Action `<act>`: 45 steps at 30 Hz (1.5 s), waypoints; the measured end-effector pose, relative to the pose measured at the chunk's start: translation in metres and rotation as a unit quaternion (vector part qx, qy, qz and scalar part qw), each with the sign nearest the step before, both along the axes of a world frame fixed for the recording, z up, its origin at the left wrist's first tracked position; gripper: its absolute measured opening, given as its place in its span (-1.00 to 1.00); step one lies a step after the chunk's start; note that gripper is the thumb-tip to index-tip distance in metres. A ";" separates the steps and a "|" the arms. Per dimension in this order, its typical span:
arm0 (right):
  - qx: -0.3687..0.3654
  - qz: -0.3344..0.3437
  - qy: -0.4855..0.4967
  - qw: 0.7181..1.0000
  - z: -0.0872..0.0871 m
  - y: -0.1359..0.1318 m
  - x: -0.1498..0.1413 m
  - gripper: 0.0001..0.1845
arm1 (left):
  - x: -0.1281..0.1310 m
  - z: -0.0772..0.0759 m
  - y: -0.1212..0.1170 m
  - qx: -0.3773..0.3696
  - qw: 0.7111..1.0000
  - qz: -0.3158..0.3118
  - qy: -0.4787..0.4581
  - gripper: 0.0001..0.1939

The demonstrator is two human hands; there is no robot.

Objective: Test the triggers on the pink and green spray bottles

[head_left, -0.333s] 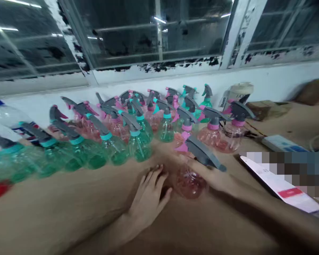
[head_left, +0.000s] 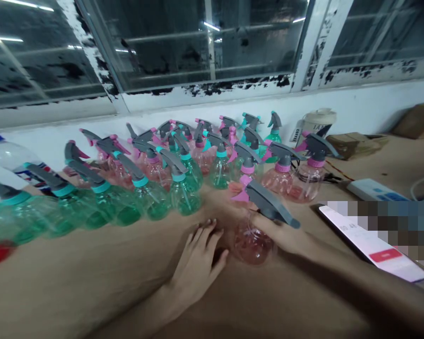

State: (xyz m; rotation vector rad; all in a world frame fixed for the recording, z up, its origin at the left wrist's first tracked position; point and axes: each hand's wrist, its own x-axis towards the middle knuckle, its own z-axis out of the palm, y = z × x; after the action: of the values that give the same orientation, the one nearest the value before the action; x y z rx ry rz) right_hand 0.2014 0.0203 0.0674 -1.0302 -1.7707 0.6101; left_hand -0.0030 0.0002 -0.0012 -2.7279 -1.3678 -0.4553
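Right hand [head_left: 286,233] grasps pink spray bottle [head_left: 254,247] by the neck, well forward of the wall edge of the table [head_left: 134,278]; left hand [head_left: 196,263] appears empty; a backward swing could topple neighbouring bottles [head_left: 277,180].

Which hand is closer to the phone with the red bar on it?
Right. The right hand grips the front pink spray bottle, left of the phone. The left hand rests on the table farther left, across the bottle from the phone.

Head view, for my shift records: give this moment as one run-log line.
right hand: holding pink spray bottle by neck | left hand: open, palm down, beside it | phone: screen lit
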 end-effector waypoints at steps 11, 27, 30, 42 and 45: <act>-0.025 0.020 0.009 0.999 0.007 -0.002 0.001 -0.86 | 0.000 0.001 -0.001 0.000 1.000 0.000 0.006 -0.66; 0.021 0.034 0.051 0.998 0.003 0.003 -0.001 -0.81 | -0.001 -0.001 0.000 0.002 1.000 0.002 0.000 -0.65; 0.019 0.035 0.039 0.998 0.000 0.004 0.000 -0.85 | 0.000 -0.001 0.000 0.005 1.000 0.000 0.001 -0.65; -0.049 0.043 0.009 0.998 0.006 -0.001 0.001 -0.81 | 0.000 0.001 -0.001 -0.001 1.000 -0.001 0.005 -0.66; -0.055 0.034 0.013 0.998 0.005 -0.003 0.002 -0.79 | 0.000 0.001 -0.001 0.000 1.000 0.001 0.006 -0.67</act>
State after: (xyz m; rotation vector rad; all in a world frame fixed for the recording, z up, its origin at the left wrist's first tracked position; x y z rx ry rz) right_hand 0.2031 0.0176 0.0725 -1.0346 -1.7723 0.7677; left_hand -0.0029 -0.0009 0.0000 -2.7235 -1.3670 -0.4375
